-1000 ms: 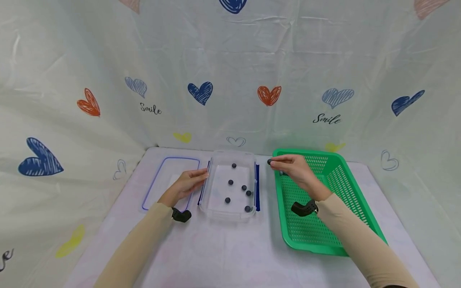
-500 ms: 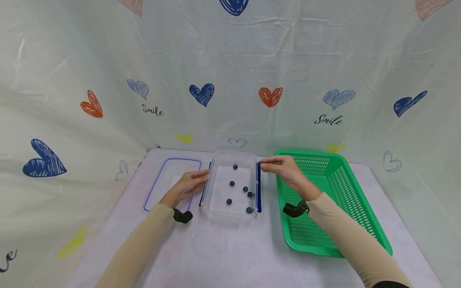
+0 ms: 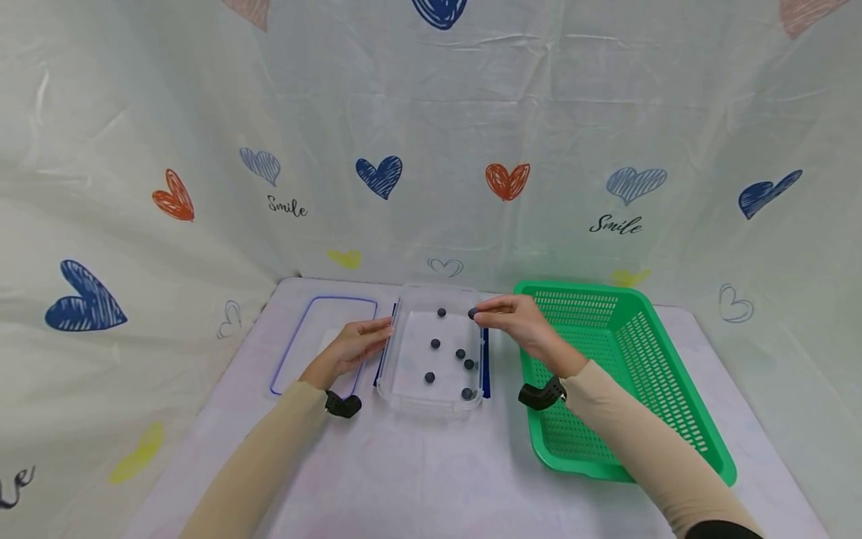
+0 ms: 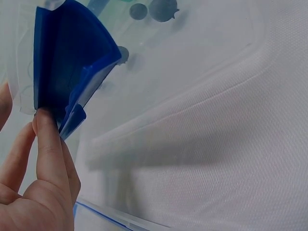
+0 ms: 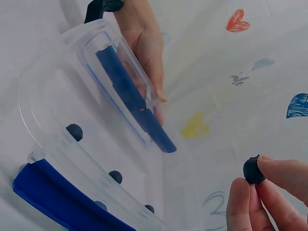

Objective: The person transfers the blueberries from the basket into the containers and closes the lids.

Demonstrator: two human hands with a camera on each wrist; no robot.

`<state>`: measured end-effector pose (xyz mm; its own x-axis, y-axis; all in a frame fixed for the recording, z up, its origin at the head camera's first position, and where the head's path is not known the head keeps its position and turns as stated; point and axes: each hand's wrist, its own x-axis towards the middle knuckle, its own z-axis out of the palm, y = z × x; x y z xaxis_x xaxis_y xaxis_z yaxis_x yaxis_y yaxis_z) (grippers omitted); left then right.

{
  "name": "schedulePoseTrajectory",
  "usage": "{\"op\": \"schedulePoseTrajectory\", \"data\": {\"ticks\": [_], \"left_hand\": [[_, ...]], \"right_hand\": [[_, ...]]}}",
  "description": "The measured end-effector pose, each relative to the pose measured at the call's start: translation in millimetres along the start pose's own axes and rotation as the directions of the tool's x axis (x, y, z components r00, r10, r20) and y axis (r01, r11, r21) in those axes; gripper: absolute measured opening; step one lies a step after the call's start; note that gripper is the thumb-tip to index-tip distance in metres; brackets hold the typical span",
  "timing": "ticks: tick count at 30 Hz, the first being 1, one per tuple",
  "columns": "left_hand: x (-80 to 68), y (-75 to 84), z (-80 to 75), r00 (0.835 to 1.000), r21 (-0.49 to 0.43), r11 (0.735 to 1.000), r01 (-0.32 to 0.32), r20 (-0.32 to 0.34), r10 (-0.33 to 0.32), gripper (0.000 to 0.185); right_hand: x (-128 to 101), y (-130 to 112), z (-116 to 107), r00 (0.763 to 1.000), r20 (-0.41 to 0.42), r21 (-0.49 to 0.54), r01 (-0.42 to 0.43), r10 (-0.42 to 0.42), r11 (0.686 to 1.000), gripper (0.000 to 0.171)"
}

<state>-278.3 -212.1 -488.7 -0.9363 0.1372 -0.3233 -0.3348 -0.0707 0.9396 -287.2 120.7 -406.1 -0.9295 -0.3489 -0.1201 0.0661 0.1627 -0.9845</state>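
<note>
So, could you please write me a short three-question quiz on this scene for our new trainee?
1. True or false: the right hand pinches a blueberry.
2. How many blueberries lie inside the clear box?
3. What does the left hand touch: A) the green basket, B) the blue clasp on the box's side, C) the lid?

Key: 1. True; it is held over the box's far right corner. 2. Six. 3. B; its fingertips rest against the clasp.

Lid (image 3: 322,340) at left | container (image 3: 434,352) in centre, six berries (image 3: 435,343) inside | basket (image 3: 619,374) at right | all on table (image 3: 431,464), backdrop (image 3: 431,135) behind.
</note>
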Motion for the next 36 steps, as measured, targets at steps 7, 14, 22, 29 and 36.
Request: {"op": "schedulePoseTrajectory", "data": {"ticks": [7, 14, 22, 29, 36], "left_hand": [[0.6, -0.5, 1.0, 1.0, -0.002, 1.0, -0.001, -0.005, 0.001, 0.052], [-0.1, -0.3, 0.7, 1.0, 0.002, 1.0, -0.005, -0.001, 0.005, 0.052], [0.6, 0.0, 1.9, 1.0, -0.004, 1.0, 0.001, -0.011, -0.001, 0.051], [-0.6, 1.9, 2.0, 1.0, 0.01, 1.0, 0.012, -0.016, -0.012, 0.052], [0.0, 0.7, 1.9, 1.0, -0.001, 1.0, 0.013, -0.016, -0.013, 0.052]], "right_hand": [[1.8, 0.6, 7.5, 1.0, -0.001, 0.005, -0.016, 0.016, 1.0, 0.031], [3.1, 3.1, 11.0, 0.999, 0.032, -0.004, -0.008, 0.008, 1.0, 0.031], [0.7, 2.9, 8.3, 1.0, 0.014, -0.003, 0.0, 0.0, 1.0, 0.029], [-0.3, 8.1, -8.7, 1.0, -0.017, 0.027, 0.021, -0.02, 0.999, 0.04], [-4.9, 12.1, -30.0, 0.998, -0.052, 0.016, 0.024, -0.023, 1.0, 0.038]]}}
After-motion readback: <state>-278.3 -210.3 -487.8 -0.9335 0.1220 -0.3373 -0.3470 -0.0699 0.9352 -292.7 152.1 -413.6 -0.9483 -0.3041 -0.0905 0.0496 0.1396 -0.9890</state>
